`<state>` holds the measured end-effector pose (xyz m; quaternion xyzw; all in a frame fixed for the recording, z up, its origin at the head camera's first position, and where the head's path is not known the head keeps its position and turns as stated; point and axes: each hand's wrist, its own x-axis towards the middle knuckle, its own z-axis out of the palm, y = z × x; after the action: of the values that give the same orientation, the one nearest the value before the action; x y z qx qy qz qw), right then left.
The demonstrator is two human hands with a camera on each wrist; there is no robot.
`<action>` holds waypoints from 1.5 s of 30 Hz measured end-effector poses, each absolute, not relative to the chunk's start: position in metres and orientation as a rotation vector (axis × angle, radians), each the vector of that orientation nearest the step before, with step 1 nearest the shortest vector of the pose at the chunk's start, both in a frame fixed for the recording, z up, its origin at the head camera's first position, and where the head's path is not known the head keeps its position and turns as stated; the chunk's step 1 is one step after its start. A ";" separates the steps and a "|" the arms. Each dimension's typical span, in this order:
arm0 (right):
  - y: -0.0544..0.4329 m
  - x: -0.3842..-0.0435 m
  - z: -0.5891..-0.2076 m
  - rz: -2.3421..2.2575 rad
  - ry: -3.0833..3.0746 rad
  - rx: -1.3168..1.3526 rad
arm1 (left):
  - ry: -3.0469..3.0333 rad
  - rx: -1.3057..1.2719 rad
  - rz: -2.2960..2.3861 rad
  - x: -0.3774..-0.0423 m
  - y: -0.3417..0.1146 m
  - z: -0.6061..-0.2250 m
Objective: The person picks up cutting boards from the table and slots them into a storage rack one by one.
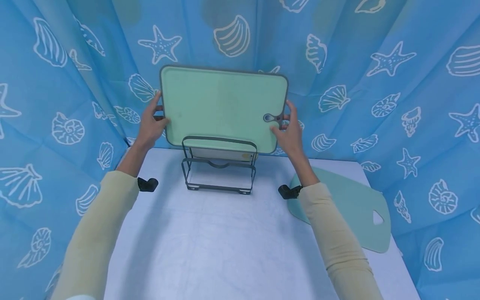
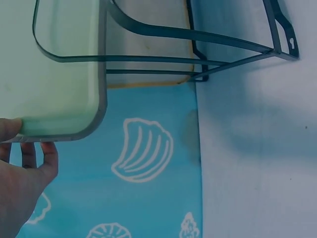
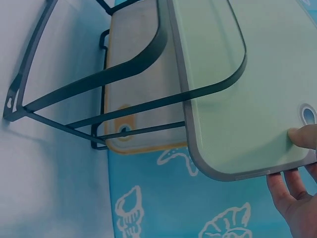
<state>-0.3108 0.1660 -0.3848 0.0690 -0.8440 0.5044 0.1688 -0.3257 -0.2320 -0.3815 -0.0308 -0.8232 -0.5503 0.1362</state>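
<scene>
A light green cutting board point(image 1: 223, 104) with a grey rim is raised upright, slightly tilted, at a dark wire rack point(image 1: 219, 188). My left hand point(image 1: 151, 125) grips its left edge, thumb on the front face and fingers behind. On the right edge, beside a small oval inset, my right hand point(image 1: 290, 131) pinches the board the same way. The board's lower edge lies behind the rack's tallest hoop, above the rack's base. Farther back in the rack stands a pale board with an orange rim point(image 3: 143, 99), mostly hidden in the head view.
A plain green cutting board point(image 1: 348, 204) with a triangular hole lies flat on the right of the white table point(image 1: 225, 241), partly under my right forearm. Blue curtains point(image 1: 375, 125) with shell prints hang behind and along both sides.
</scene>
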 end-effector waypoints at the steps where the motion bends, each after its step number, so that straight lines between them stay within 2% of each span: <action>1: 0.166 -0.311 -0.386 1.434 -2.398 0.200 | -2.385 -0.080 -1.596 -0.326 -0.231 -0.382; 33: 0.164 -0.303 -0.415 1.440 -2.360 0.177 | -2.325 -0.051 -1.590 -0.319 -0.226 -0.413; 45: 0.164 -0.296 -0.437 1.442 -2.338 0.158 | -2.264 -0.086 -1.568 -0.313 -0.225 -0.438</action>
<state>-0.2961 0.1638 -0.4373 0.0565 -0.8337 0.5140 0.1938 -0.3135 -0.2252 -0.4381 -0.0307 -0.8065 -0.5585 0.1917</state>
